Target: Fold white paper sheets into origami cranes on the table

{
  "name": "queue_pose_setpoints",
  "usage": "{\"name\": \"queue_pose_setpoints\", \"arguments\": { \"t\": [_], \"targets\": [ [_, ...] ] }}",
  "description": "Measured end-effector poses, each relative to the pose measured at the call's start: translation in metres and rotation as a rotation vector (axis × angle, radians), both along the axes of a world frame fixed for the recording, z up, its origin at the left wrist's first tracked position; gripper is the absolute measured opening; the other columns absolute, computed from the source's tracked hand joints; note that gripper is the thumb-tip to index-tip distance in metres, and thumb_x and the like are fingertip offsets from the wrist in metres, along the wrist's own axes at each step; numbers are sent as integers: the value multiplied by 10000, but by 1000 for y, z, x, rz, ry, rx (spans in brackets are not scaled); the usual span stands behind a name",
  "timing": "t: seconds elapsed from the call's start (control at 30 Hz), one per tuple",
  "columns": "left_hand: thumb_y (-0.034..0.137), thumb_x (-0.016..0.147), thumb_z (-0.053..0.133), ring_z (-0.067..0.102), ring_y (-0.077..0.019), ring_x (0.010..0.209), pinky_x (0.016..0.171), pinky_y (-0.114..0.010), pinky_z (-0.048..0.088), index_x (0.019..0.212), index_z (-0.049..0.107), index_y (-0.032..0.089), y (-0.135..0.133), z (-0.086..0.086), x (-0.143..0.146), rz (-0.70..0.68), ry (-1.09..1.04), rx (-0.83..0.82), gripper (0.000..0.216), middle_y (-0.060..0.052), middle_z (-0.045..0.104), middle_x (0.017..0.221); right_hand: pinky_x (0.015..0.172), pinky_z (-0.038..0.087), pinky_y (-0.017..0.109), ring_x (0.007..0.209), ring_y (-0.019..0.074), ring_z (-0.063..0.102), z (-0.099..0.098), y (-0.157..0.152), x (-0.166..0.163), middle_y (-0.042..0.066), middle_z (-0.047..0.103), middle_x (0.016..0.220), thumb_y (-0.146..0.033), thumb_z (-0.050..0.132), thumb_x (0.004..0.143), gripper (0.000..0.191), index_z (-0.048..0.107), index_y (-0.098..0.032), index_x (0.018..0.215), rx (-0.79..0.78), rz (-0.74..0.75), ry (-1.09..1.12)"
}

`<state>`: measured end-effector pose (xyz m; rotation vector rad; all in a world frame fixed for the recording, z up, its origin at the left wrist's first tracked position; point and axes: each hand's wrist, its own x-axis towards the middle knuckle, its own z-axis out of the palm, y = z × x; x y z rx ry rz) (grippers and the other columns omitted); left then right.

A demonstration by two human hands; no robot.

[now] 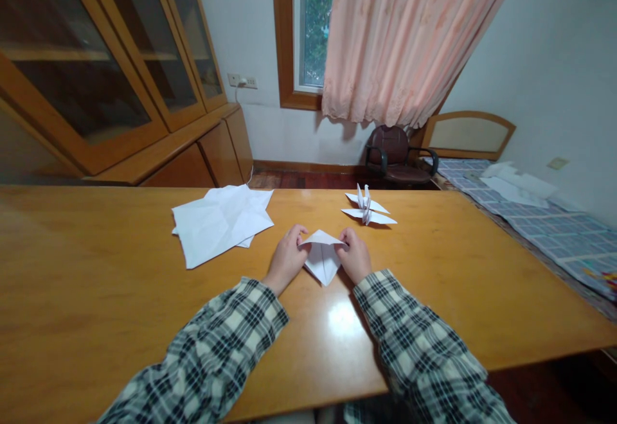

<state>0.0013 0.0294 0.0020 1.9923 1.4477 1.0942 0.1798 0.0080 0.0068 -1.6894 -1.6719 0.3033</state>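
A folded white sheet of origami paper (322,260) is held just over the table between my two hands, one point toward me and a flap bent at its far side. My left hand (289,254) pinches its left corner with fingers closed. On the opposite corner, my right hand (355,254) grips the paper the same way. Beyond my right hand stand two folded paper cranes (369,215), wings spread, one close behind the other. Several loose white paper sheets (224,221) with crease lines lie overlapped beyond my left hand.
The wooden table (120,321) spans the width in front of me. Behind it are a glass-door cabinet (178,115) at left, a brown armchair (393,154), and a pink curtain (400,38) by the window. A bed (535,205) stands along the right.
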Motion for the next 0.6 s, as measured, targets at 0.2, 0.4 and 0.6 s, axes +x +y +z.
{"name": "queue_pose_setpoints", "arguments": {
  "t": [0.2,0.4,0.6],
  "targets": [
    [208,794,494,534,-143,645,606,-239,371,924,518,218,-2,3,0,25,35,-4,133,29,536,689,616,287,259,619,153,524,2,-1,-9,-23,575,644,-257,506,752,39,499,-220,761,12,-14,-86],
    [208,788,507,543,-142,633,605,-234,374,943,523,219,-2,2,1,1,58,-6,157,30,553,679,611,260,270,649,161,531,3,0,-13,-9,582,653,-316,507,808,112,520,-216,758,7,-66,-144],
    [179,774,491,495,-134,584,570,-229,348,968,527,219,-1,1,2,-16,75,16,201,45,480,630,659,266,288,797,194,520,6,1,-12,24,624,783,-292,587,773,84,606,-233,830,47,-88,-178]
  ]
}}
